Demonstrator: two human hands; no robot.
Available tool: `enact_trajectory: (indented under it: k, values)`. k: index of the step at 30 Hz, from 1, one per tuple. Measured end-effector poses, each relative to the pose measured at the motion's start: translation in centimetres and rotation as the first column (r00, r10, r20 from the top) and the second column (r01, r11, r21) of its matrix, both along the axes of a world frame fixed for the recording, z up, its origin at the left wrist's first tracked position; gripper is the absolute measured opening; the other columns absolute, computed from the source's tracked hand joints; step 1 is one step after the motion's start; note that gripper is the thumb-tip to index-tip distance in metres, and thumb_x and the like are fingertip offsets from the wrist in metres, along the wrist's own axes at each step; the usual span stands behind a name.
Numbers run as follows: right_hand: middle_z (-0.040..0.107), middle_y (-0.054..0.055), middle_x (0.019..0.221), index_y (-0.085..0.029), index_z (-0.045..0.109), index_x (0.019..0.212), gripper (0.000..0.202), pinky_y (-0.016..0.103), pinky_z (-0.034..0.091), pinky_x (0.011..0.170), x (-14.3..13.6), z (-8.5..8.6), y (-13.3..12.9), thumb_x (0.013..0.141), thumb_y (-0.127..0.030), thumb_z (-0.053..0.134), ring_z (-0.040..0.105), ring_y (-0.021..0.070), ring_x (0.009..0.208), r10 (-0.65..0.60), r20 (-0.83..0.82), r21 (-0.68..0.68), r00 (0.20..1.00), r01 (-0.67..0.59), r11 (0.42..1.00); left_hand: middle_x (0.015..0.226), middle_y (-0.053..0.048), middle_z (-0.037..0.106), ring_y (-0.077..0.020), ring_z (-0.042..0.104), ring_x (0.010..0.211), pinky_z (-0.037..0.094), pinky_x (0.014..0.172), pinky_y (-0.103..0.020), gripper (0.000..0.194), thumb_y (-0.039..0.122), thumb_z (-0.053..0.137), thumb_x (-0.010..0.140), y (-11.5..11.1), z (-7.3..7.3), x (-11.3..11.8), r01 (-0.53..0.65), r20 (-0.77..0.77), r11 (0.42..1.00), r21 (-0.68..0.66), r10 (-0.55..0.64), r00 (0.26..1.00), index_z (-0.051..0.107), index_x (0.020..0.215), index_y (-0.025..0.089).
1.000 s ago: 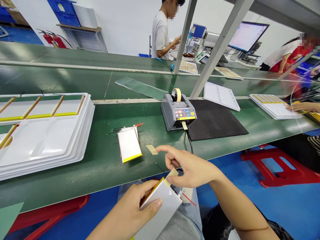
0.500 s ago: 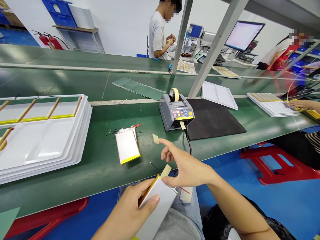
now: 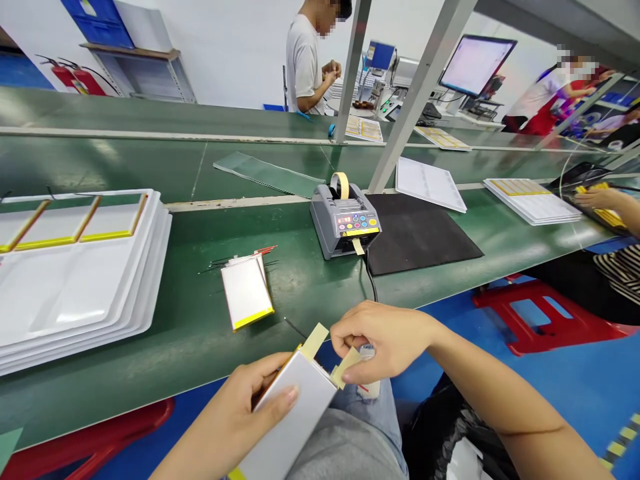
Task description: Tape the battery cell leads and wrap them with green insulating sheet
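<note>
My left hand (image 3: 260, 393) is wrapped round a flat silvery battery pack (image 3: 295, 413) above my lap, thumb on its broad face. One strip of cream tape (image 3: 315, 341) sticks up from the pack's top end. At that end's right corner, my right hand (image 3: 383, 340) pinches a second tape piece (image 3: 347, 365) between thumb and fingers, its tip against the pack. Beyond them on the green bench lie other battery packs (image 3: 247, 291), stacked, with red and black wires. A grey tape dispenser (image 3: 345, 217) stands behind, a short tape end sticking out of its front.
White trays (image 3: 125, 300) are stacked at the left, the top one holding packs. A black mat (image 3: 420, 233) lies right of the dispenser. Slanted metal posts (image 3: 423, 93) rise behind it. Co-workers sit or stand beyond and at the right. A bin bag (image 3: 440, 427) is below right.
My right hand has come down to the pack's right corner, bringing the tape piece that was on its fingertip. The camera view has shifted slightly.
</note>
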State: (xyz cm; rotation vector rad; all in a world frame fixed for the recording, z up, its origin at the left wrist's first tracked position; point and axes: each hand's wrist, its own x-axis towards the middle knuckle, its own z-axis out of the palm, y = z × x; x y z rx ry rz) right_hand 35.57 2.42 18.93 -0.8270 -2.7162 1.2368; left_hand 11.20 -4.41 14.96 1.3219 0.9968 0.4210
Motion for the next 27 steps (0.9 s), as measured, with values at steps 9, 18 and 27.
enact_trajectory:
  k: [9,18,27]
  values:
    - [0.038,-0.009,0.056,-0.021,0.047,0.07,0.021,0.022,0.028,0.053,-1.0,0.1,0.3,0.072,-0.035,0.063,0.034,0.0074,0.051,0.013,0.063,0.048,0.998,-0.016,0.999,0.087,0.001,0.066,-0.0203,0.06,0.086,0.048,0.071,-0.023,0.032,0.034,0.056,0.085,0.2,0.1,0.0,0.013,0.004,1.0,-0.026,-0.013,1.0,0.058,0.116,0.025]
    - [0.038,-0.009,0.055,-0.02,0.048,0.068,0.027,0.022,0.026,0.051,-1.3,-0.6,0.4,0.071,-0.042,0.064,0.033,0.0069,0.05,-0.066,0.107,0.086,0.992,0.057,0.995,0.087,0.001,0.065,-0.0194,0.059,0.084,0.047,0.069,-0.023,0.034,0.038,0.056,0.085,0.3,1.1,0.4,-0.003,-0.027,0.999,-0.048,0.001,1.0,0.059,0.114,0.022]
    - [0.053,0.007,0.096,-0.02,0.049,0.11,0.044,0.033,0.044,0.071,-1.9,-3.2,-2.3,0.074,-0.036,0.069,0.051,0.0195,0.085,-0.499,-0.378,0.347,0.78,0.619,0.704,0.096,-0.001,0.072,-0.0186,0.065,0.078,0.049,0.066,-0.021,0.046,0.048,0.055,0.082,-0.5,-0.7,0.8,-0.33,-0.164,0.917,0.224,0.37,0.915,0.056,0.119,0.022]
